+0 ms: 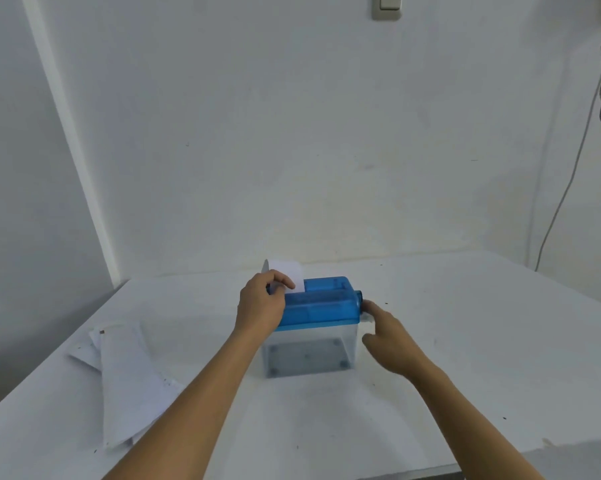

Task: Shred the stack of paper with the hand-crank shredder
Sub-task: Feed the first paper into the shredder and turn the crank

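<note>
Left hand [261, 308] pinched one white paper strip [287, 268] in one boxy, blue-lidded clear-plastic shredder [319, 303]; right hand [387, 336] hung relaxed.

Shredder lid [321, 301]: translucent blue plastic, smooth and glossy.
Bin [309, 351] beneath the lid: clear, colourless plastic, smooth and slightly hazy.
Sheet [287, 270] in the slot: plain white paper, matt.
Stack of paper [125, 379]: white matt sheets, flecked with small dark marks.
Table [465, 341]: white top, smooth and matt, dotted with dark specks; the material cannot be told.
Wall [292, 133]: white paint, matt, faintly scuffed and stained.
Switch [387, 6]: pale plastic, smooth, slight sheen.
</note>
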A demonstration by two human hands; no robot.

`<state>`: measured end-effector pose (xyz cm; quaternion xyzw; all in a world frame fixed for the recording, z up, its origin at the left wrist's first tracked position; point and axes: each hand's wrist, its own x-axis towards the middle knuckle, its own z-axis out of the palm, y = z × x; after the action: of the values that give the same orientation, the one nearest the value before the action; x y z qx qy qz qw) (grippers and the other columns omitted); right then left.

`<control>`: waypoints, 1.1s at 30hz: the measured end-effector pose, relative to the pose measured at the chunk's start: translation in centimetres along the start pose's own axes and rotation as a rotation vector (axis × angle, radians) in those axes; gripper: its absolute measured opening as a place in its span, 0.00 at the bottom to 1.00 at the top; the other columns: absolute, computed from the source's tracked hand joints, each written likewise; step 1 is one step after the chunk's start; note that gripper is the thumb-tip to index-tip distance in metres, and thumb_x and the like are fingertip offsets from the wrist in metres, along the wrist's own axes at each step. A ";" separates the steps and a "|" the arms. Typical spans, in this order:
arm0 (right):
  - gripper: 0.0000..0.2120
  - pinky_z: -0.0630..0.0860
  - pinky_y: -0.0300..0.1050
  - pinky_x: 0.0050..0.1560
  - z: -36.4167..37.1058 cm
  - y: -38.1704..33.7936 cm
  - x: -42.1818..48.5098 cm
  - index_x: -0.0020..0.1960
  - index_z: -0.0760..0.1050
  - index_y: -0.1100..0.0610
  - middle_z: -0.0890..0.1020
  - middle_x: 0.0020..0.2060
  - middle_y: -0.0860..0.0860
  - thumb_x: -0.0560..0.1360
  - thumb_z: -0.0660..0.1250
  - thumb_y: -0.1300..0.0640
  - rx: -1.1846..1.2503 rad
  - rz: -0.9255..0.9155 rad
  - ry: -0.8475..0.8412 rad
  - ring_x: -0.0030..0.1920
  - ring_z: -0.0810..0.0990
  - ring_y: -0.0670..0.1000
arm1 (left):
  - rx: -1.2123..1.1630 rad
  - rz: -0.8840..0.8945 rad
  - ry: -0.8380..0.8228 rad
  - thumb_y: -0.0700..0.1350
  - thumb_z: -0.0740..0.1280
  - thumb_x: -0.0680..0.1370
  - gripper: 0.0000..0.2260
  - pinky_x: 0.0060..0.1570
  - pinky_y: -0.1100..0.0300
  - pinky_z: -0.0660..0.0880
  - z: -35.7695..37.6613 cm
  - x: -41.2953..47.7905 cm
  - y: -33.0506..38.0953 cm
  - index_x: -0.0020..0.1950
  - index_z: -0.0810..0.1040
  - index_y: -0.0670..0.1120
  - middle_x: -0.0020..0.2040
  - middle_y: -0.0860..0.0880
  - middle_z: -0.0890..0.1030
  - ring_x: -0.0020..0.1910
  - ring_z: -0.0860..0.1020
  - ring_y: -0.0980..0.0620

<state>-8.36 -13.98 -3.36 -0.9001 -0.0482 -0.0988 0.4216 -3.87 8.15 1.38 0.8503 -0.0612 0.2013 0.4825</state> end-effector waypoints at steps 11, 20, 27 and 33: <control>0.30 0.75 0.44 0.64 1.9 -0.1 -0.2 0.69 0.56 0.54 0.67 0.63 0.48 0.74 0.70 0.57 -0.454 0.000 -0.106 0.58 0.67 0.45 | -0.076 -0.008 0.020 0.37 0.62 0.83 0.12 0.44 0.73 0.68 0.3 -0.5 -0.1 0.47 0.78 0.52 0.53 0.54 0.79 0.52 0.76 0.56; 0.24 0.80 0.41 0.40 0.9 -2.7 -1.3 0.64 0.58 0.55 0.76 0.43 0.47 0.75 0.68 0.55 -0.686 0.092 -0.078 0.40 0.78 0.48 | 0.078 0.009 -0.116 0.67 0.73 0.71 0.48 0.71 0.50 0.70 -0.3 -1.5 -0.4 0.83 0.51 0.58 0.78 0.53 0.67 0.75 0.67 0.48; 0.04 0.67 0.40 0.33 -3.4 -5.7 -1.0 0.47 0.67 0.55 0.73 0.39 0.48 0.75 0.62 0.59 -0.807 0.087 -0.183 0.37 0.73 0.49 | 0.127 -0.061 -0.193 0.73 0.74 0.62 0.61 0.68 0.50 0.71 -0.6 -1.0 -0.2 0.83 0.39 0.58 0.78 0.49 0.67 0.75 0.68 0.47; 0.03 0.82 0.40 0.35 -6.5 -8.2 0.7 0.48 0.73 0.59 0.79 0.42 0.53 0.77 0.66 0.61 -0.703 0.118 -0.230 0.32 0.83 0.49 | 0.140 -0.005 -0.260 0.74 0.72 0.62 0.59 0.65 0.51 0.72 -1.1 -1.2 0.2 0.81 0.38 0.64 0.77 0.50 0.68 0.73 0.69 0.46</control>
<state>-9.96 -13.71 7.04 -0.9963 -0.0063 0.0169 0.0839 -5.29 8.86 1.54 0.9010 -0.1067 0.0920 0.4104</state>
